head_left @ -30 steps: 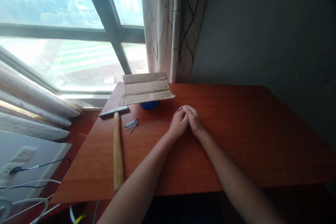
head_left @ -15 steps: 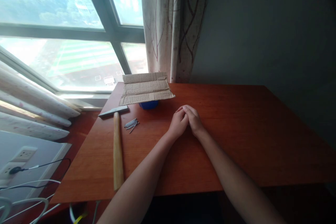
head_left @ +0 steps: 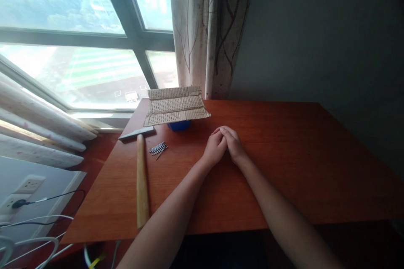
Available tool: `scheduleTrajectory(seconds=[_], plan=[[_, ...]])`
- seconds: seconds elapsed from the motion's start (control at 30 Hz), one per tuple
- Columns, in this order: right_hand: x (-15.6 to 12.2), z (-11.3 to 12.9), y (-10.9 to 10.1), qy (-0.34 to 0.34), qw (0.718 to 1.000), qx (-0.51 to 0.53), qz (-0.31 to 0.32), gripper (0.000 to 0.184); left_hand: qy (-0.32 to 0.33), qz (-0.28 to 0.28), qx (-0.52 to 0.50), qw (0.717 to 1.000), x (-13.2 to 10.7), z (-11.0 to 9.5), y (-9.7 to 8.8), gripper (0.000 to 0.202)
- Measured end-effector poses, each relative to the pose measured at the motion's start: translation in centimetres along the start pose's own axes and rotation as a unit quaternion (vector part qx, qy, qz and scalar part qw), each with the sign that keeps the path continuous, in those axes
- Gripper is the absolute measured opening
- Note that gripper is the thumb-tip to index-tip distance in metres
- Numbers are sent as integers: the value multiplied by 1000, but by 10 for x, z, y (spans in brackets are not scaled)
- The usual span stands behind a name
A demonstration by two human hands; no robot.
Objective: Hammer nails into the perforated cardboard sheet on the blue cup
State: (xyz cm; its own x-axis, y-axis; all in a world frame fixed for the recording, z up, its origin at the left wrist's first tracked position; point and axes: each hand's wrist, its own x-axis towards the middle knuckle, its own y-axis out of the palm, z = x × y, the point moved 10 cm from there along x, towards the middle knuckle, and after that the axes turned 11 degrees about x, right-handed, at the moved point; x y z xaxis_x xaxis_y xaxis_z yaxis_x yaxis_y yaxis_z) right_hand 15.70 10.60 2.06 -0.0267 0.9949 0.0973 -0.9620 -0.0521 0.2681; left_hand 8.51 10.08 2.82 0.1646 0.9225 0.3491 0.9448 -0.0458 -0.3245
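Over the middle of the table (head_left: 303,155), my left hand (head_left: 216,148) and my right hand (head_left: 232,142) are clasped together, fingers closed against each other. No object shows in either one. Left of them lies a small bunch of nails (head_left: 158,149). Farther left is a hammer (head_left: 142,185) with a wooden handle pointing toward me and a metal head at the far end. Behind the nails, a sheet of perforated corrugated cardboard (head_left: 176,104) rests on top of a blue container (head_left: 179,125), whose upper part it hides.
A large window (head_left: 104,71) stands at the back left, with a patterned curtain (head_left: 195,25) beside it. A grey wall (head_left: 309,38) rises behind the table. Wall sockets (head_left: 30,185) and several loose cables (head_left: 38,218) are at the lower left, off the table's edge.
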Motion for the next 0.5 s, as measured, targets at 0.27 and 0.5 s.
scheduleTrajectory(seconds=[0.27, 0.5], plan=[[1, 7, 1, -37, 998, -46, 0, 27, 5, 4, -12, 1000, 1, 0, 1, 21], [-8, 22, 2, -97, 982, -163, -7, 26, -16, 25, -41, 999, 0, 6, 2, 28]])
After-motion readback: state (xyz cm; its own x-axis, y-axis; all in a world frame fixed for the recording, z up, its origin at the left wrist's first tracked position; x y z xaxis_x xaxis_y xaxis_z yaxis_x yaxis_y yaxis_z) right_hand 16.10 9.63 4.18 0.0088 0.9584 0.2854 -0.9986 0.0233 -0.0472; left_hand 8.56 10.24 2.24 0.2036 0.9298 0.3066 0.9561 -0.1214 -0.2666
